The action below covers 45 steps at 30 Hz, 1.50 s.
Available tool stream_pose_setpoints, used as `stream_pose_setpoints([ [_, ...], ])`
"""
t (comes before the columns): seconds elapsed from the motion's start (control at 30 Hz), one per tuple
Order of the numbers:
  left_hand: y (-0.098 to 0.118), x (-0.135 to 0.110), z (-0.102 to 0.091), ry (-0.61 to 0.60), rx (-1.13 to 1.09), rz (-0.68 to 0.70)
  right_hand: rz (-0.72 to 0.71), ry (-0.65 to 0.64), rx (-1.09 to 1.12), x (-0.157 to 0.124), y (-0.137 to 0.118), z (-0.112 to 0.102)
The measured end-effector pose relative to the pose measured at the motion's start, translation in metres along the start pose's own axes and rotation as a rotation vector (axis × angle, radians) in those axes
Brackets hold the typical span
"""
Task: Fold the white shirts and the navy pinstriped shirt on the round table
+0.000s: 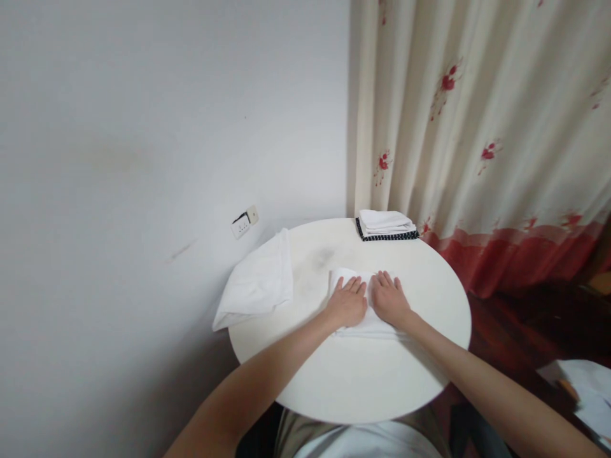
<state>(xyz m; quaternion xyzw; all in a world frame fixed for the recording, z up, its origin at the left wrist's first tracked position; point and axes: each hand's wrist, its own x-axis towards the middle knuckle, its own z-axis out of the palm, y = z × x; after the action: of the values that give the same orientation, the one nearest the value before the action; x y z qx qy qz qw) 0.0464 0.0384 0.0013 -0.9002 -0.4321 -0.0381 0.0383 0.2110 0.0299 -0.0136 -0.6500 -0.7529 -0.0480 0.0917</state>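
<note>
The left hand (pixel 348 302) was laid palm down on a folded white cloth (pixel 370 326), with fingers extended and spread slightly; it was unclenched and gripped nothing. The right hand (pixel 390 300) was likewise flat and unclenched, palm down on the same cloth, just beside the left hand, with a narrow strip of fabric exposed between the two. The folded cloth was positioned directly beneath both hands, its near edge extending toward the wearer from under the wrists and its far left corner showing just beyond the left fingertips. The cloth rested on a round white worktop (pixel 363 381), whose bare surface extended on all sides of the hands.

To the left of the left hand, well apart from it, a second white cloth (pixel 260 280) lay loosely spread, with its outer part overhanging the worktop edge. A grey smudge (pixel 324 256) marked the surface forward of the left hand. Forward of the right hand, near the far rim, folded white cloths (pixel 384 221) were stacked on a dark patterned cloth (pixel 391 237).

Beyond the left hand, a socket (pixel 241 226) was mounted on the white wall (pixel 143 127). Beyond and to the right of the right hand hung a cream curtain (pixel 443 127) with red floral motifs and a red lower band.
</note>
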Motion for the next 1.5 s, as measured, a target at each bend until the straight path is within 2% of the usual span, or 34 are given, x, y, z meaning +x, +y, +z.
stream_pose_setpoints([
  [0.13,-0.013,0.014,0.003,-0.044,-0.021,-0.024,-0.023,-0.046,0.068,-0.002,-0.006,0.001],
  [0.27,-0.036,0.034,0.004,-0.057,-0.049,-0.145,0.025,-0.055,0.081,-0.004,0.0,0.001],
  [0.4,-0.05,0.047,0.006,-0.064,-0.056,-0.183,0.086,-0.033,0.076,-0.005,0.017,0.002],
  [0.53,-0.051,0.046,0.007,-0.043,-0.051,-0.183,0.167,-0.042,0.077,0.003,0.045,0.003],
  [0.63,-0.047,0.043,0.002,-0.022,-0.041,-0.172,0.196,-0.041,0.105,0.011,0.061,0.002],
  [0.77,-0.034,0.036,-0.012,-0.001,-0.024,-0.112,0.198,0.004,0.139,0.017,0.068,0.003],
  [0.97,0.009,0.012,-0.019,-0.118,-0.17,0.311,0.283,0.078,0.243,0.035,0.087,-0.005],
  [1.07,0.021,0.001,-0.02,-0.108,-0.172,0.32,0.307,0.056,0.235,0.057,0.103,-0.013],
  [1.2,0.025,-0.015,-0.022,-0.083,-0.174,0.376,0.321,0.018,0.206,0.09,0.115,-0.016],
  [1.3,0.027,-0.029,-0.02,-0.011,-0.159,0.438,0.339,-0.005,0.169,0.115,0.117,-0.012],
  [1.5,0.031,-0.038,-0.016,0.061,-0.067,0.425,0.314,0.002,0.068,0.16,0.11,-0.001],
])
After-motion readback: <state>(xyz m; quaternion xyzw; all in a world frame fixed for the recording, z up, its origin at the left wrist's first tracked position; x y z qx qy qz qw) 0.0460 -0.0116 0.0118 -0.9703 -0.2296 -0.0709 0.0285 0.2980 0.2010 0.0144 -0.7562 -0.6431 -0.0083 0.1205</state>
